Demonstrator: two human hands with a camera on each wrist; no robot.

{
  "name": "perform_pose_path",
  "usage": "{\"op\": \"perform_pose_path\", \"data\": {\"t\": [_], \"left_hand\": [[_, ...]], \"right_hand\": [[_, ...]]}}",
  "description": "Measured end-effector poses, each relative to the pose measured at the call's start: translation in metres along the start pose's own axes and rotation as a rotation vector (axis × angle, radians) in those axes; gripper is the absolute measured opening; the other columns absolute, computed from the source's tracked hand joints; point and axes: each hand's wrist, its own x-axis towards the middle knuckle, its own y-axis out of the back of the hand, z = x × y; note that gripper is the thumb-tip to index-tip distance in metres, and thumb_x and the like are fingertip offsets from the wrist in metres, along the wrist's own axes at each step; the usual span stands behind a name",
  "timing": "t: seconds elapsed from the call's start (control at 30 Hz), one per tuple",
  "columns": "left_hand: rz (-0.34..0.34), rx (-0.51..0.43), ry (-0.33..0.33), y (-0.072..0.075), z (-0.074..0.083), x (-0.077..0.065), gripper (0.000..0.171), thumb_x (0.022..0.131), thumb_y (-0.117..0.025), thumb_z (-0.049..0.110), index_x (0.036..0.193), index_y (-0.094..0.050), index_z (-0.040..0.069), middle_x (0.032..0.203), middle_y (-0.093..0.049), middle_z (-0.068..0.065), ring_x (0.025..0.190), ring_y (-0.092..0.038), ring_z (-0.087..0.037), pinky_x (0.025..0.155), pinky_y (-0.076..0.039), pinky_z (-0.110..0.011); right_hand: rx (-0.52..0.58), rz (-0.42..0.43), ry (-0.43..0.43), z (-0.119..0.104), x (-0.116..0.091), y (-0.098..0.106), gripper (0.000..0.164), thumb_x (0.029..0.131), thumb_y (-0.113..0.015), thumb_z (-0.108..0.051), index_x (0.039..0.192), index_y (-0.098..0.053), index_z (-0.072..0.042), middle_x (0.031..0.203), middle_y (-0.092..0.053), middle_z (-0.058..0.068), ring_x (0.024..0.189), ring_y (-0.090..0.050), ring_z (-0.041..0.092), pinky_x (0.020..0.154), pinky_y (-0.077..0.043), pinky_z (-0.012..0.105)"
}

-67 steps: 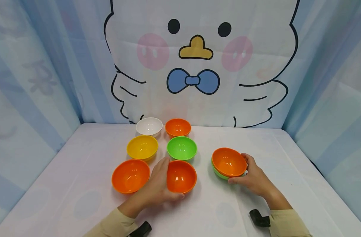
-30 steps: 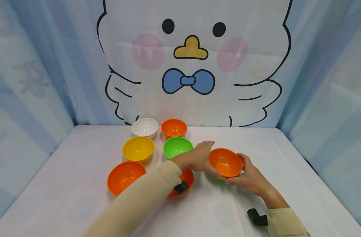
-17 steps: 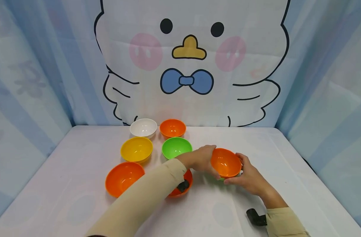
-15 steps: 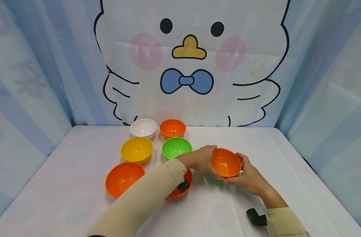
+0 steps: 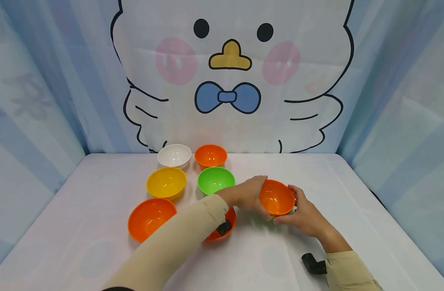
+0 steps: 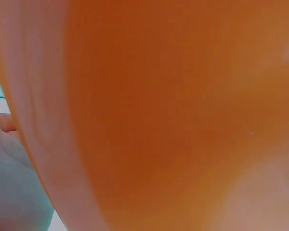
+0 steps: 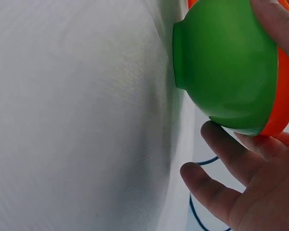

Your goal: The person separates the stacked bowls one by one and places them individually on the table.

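Observation:
An orange bowl point(image 5: 277, 197) sits nested in a green bowl point(image 7: 226, 62), right of the middle in the head view. My right hand point(image 5: 306, 216) grips this pair from the right, thumb in front. In the right wrist view, fingers touch the green wall and orange rim, while two fingertips stand apart from the bowls. From the left, my left hand point(image 5: 248, 196) holds the same orange bowl between thumb and fingers; its fingertips are partly hidden. Under my left wrist is another orange bowl point(image 5: 229, 218), mostly covered by the sleeve. Orange surface fills most of the left wrist view.
Left of the hands stand a large orange bowl point(image 5: 149, 220), a yellow bowl point(image 5: 166, 182) and a green bowl point(image 5: 216, 180). At the back edge are a white bowl point(image 5: 174, 156) and an orange bowl point(image 5: 211, 156). A white cloth point(image 5: 273, 258) covers the table.
My left hand has left the near orange bowl and moved right to the nested pair, where it stays. The right hand keeps its hold. The head view has shifted slightly.

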Motion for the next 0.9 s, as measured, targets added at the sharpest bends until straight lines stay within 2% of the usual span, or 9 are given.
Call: {"op": "perform_pose_path", "data": {"t": [0.13, 0.47, 0.9], "left_hand": [[-0.016, 0.029, -0.002, 0.0, 0.001, 0.003, 0.116, 0.073, -0.09, 0.04, 0.156, -0.021, -0.001, 0.155, -0.034, -0.011, 0.132, -0.04, -0.021, 0.104, -0.042, -0.029], [-0.002, 0.031, 0.034, 0.003, 0.003, 0.005, 0.11, 0.076, -0.087, 0.04, 0.157, -0.023, 0.002, 0.151, -0.037, -0.009, 0.126, -0.043, -0.021, 0.096, -0.049, -0.03], [0.027, 0.014, 0.082, 0.021, 0.01, -0.008, 0.111, 0.078, -0.085, 0.039, 0.159, -0.017, 0.006, 0.16, -0.027, -0.006, 0.136, -0.036, -0.021, 0.105, -0.044, -0.036]], "right_hand": [[0.002, -0.009, -0.014, -0.002, -0.001, 0.0, 0.116, 0.076, -0.088, -0.039, 0.153, -0.013, 0.004, 0.153, -0.03, 0.029, 0.133, -0.04, 0.048, 0.102, -0.043, 0.058], [-0.003, -0.005, -0.006, -0.004, -0.001, 0.0, 0.113, 0.077, -0.087, -0.036, 0.153, -0.014, 0.004, 0.153, -0.031, 0.03, 0.133, -0.04, 0.047, 0.103, -0.042, 0.059], [-0.02, -0.021, -0.023, -0.006, -0.001, 0.001, 0.113, 0.077, -0.087, -0.039, 0.153, -0.014, 0.003, 0.157, -0.023, 0.029, 0.134, -0.036, 0.052, 0.103, -0.039, 0.064]]}}
